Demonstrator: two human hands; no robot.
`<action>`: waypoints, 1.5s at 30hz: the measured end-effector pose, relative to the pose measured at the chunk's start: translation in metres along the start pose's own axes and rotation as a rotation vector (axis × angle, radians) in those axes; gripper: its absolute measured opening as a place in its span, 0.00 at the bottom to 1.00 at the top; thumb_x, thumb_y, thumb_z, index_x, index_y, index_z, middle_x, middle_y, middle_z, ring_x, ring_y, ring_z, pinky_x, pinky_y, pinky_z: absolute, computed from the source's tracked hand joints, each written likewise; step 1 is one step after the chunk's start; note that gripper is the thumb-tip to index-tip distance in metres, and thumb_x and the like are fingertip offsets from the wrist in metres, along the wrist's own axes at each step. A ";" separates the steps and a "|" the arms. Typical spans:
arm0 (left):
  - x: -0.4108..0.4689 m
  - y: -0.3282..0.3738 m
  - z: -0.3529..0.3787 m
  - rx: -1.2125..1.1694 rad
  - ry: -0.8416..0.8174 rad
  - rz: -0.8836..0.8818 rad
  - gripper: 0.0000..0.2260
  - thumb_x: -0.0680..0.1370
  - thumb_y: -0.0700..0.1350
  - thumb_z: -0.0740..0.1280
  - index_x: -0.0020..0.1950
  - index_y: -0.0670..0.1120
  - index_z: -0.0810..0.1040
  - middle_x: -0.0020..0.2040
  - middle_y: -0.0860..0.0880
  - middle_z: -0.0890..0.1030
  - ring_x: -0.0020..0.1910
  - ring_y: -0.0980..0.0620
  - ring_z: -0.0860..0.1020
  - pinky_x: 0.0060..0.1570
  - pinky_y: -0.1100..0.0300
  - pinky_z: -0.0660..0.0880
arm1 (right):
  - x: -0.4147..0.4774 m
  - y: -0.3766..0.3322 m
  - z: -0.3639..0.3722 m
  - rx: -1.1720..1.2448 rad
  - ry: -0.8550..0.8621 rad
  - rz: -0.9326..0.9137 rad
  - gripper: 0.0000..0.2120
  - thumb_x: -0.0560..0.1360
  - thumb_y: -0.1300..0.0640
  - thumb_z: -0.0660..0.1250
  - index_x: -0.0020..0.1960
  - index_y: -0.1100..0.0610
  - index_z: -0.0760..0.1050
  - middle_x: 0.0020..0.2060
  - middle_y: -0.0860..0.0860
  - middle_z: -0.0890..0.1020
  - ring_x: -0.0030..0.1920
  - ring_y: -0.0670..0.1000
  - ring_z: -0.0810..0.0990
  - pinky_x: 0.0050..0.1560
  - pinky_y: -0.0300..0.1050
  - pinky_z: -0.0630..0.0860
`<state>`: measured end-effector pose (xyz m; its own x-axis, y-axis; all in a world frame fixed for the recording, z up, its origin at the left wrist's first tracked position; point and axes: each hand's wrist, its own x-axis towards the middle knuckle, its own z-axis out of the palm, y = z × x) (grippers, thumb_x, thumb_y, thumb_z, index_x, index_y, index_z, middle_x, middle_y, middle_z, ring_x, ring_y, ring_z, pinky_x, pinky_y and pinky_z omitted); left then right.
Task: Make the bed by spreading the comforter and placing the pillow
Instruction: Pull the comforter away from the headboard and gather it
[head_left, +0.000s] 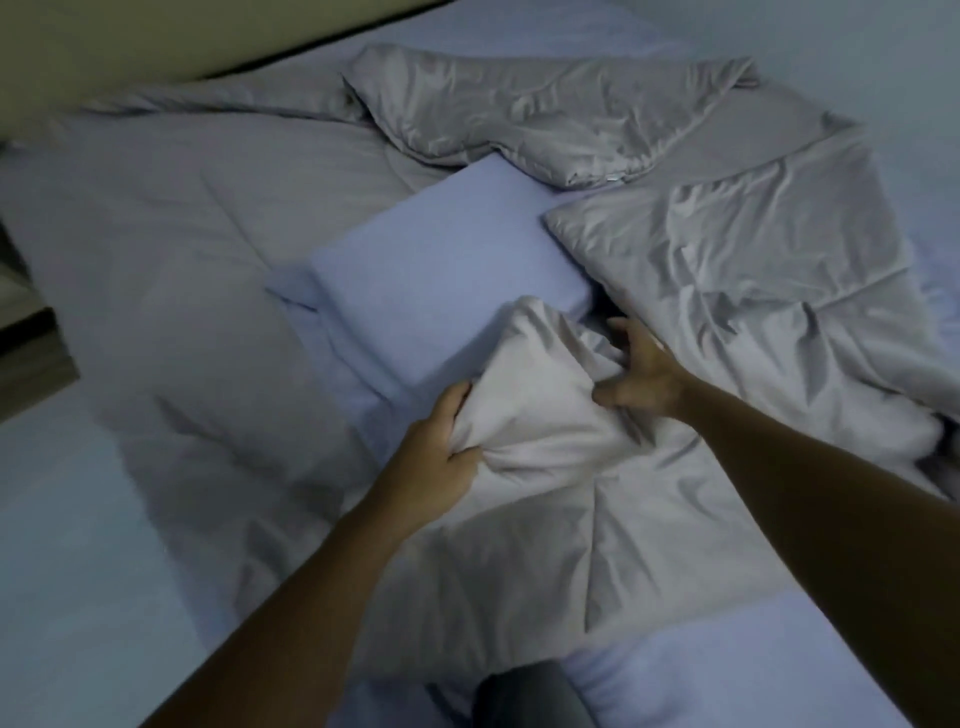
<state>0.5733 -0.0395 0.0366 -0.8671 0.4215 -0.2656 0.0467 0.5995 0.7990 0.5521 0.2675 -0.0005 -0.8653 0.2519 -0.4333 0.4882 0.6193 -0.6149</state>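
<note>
A grey comforter (727, 270) lies crumpled and folded over itself across the bed. A pale blue pillow (441, 270) rests in the middle, partly ringed by comforter folds. My left hand (436, 452) is clenched on a bunched-up fold of the comforter just in front of the pillow. My right hand (639, 374) presses into the same bunch from the right, fingers spread and curled into the fabric. The pillow's near right corner is hidden behind the raised fold.
The light blue bed sheet (727, 675) shows at the near edge and far right. A beige headboard or wall (156, 36) runs along the top left. A dark bedside edge (26, 338) sits at the left. A grey-clad knee (524, 701) pokes in at the bottom.
</note>
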 end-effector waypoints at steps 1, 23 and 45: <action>-0.020 0.002 0.000 -0.001 -0.031 -0.006 0.28 0.76 0.44 0.66 0.75 0.54 0.63 0.64 0.48 0.77 0.62 0.47 0.76 0.60 0.58 0.71 | -0.025 0.006 0.006 0.033 -0.040 0.047 0.56 0.59 0.52 0.80 0.79 0.49 0.53 0.67 0.43 0.67 0.67 0.46 0.69 0.66 0.49 0.72; -0.300 0.035 0.101 -0.074 -0.510 0.065 0.28 0.72 0.67 0.69 0.68 0.56 0.74 0.64 0.59 0.79 0.63 0.62 0.75 0.65 0.59 0.72 | -0.430 0.085 0.061 0.144 -0.004 0.401 0.17 0.70 0.51 0.72 0.57 0.50 0.75 0.55 0.50 0.81 0.54 0.54 0.79 0.54 0.49 0.76; -0.585 0.005 0.310 0.388 -0.208 0.150 0.16 0.72 0.52 0.62 0.50 0.45 0.85 0.41 0.48 0.85 0.37 0.48 0.82 0.36 0.60 0.80 | -0.684 0.320 0.072 0.037 -0.194 0.028 0.18 0.67 0.50 0.80 0.54 0.52 0.79 0.45 0.42 0.83 0.45 0.43 0.82 0.39 0.27 0.74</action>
<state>1.2350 -0.0719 0.0286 -0.7206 0.6265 -0.2970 0.3800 0.7152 0.5866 1.3081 0.2401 0.0518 -0.8152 0.1185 -0.5669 0.5185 0.5857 -0.6231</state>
